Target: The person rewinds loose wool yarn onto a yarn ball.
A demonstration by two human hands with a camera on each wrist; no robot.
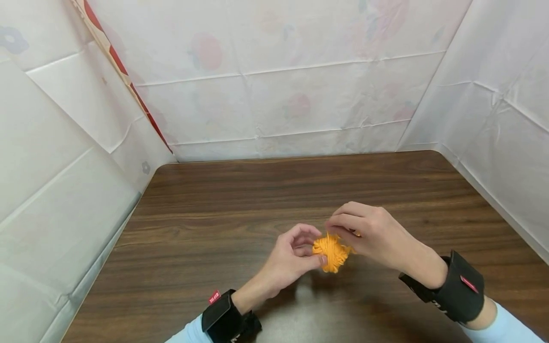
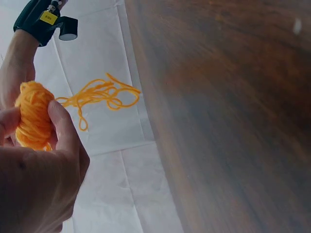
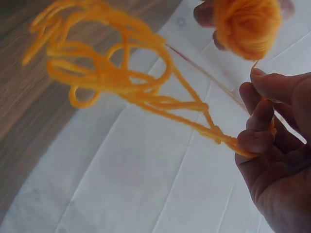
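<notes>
No legible text, brand, number or sign is present in any view. A small red tag [image 1: 214,297] on the left wrist strap [image 1: 225,319] carries white characters too small to read. A red tag [image 1: 468,284] on the right wrist strap [image 1: 459,288] and a yellow label [image 2: 48,18] seen from the left wrist are likewise illegible.
</notes>
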